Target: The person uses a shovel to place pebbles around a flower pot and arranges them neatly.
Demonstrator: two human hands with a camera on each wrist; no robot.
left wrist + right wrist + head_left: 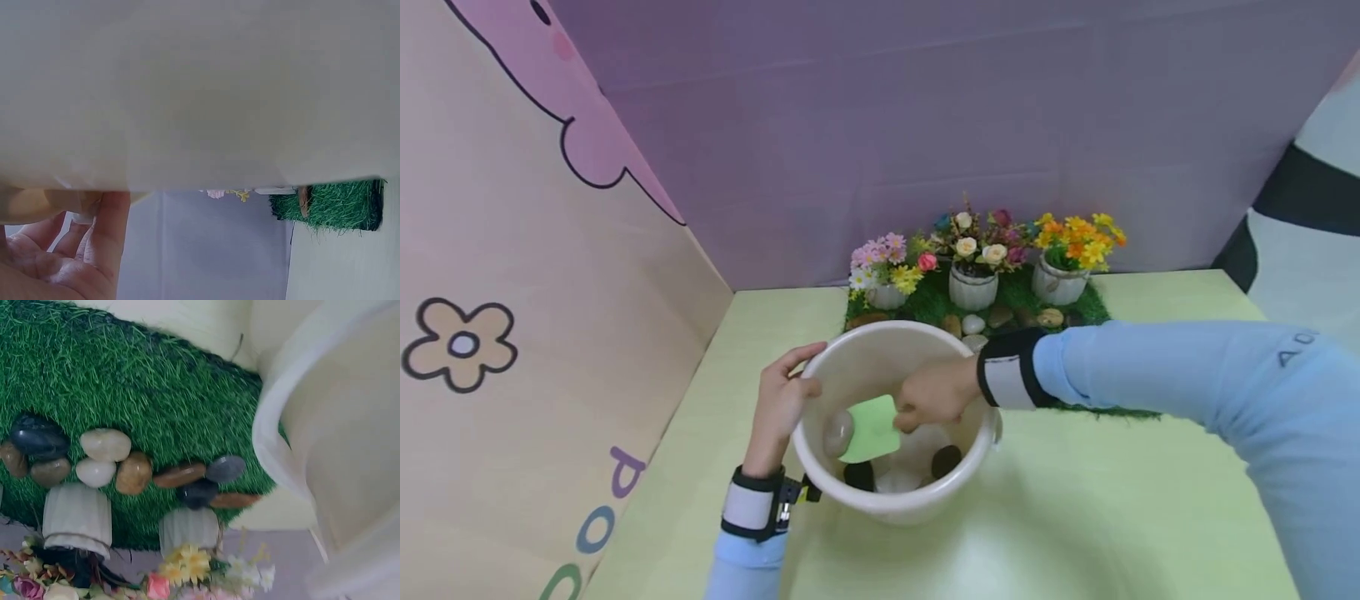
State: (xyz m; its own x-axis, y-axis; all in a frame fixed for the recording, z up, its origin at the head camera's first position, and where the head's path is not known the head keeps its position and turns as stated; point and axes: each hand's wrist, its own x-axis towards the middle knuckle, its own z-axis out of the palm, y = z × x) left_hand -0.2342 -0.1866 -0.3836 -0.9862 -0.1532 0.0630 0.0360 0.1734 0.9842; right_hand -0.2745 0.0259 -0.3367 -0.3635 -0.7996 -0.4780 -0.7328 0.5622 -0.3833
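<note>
A cream-white bucket (pixel 889 505) stands on the pale green table. My left hand (pixel 778 408) grips its left rim, with the thumb over the edge; in the left wrist view the fingers (pixel 106 244) curl at the rim below the pale wall. Inside the bucket, my right hand (pixel 936 396) has its fingers curled at the edge of a flat light green piece (pixel 872 429) with rounded corners and seems to hold it. A whitish rounded thing (pixel 838 433) lies beside that piece. Dark lumps (pixel 946 461) and pale ones lie at the bottom, their kind unclear.
Behind the bucket lies an artificial grass mat (pixel 175 381) with several smooth stones (pixel 105 445). Flower pots (pixel 973 287) stand along its back, against a purple wall (pixel 880 125). A patterned wall (pixel 587 292) borders the table (pixel 1075 517) on the left.
</note>
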